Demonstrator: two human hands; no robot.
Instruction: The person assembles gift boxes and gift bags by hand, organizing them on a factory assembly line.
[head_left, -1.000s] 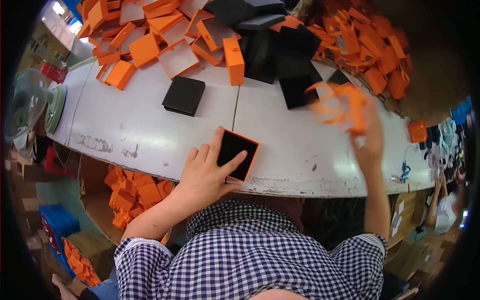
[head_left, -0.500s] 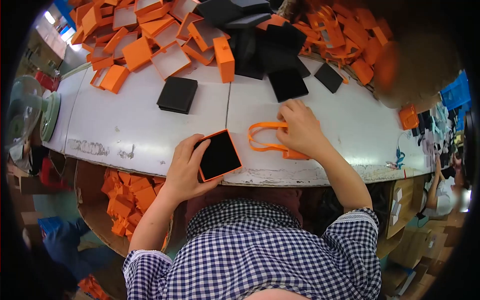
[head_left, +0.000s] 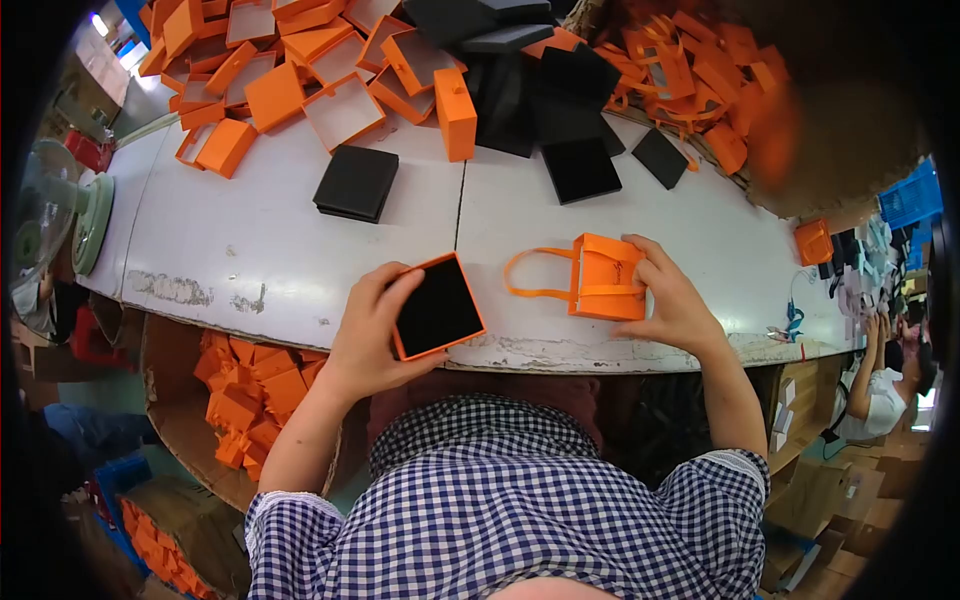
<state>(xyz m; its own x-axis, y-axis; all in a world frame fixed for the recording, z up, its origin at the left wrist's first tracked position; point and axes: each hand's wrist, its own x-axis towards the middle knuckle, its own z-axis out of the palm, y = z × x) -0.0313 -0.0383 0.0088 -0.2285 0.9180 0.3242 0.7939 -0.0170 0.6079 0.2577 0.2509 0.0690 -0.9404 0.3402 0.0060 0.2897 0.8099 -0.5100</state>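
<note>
Our left hand (head_left: 375, 335) still grips the orange box with the black insert (head_left: 438, 308) at the table's (head_left: 240, 255) near edge, thumb and fingers around its left side. Our right hand (head_left: 672, 300), which 1 second ago was lifting a blur of orange, now has its fingers half spread at the right end of 1 orange bag (head_left: 608, 278). The bag lies on the table, right of the box and apart from it, 1 handle loop pointing left. We cannot tell whether the right hand pinches it.
</note>
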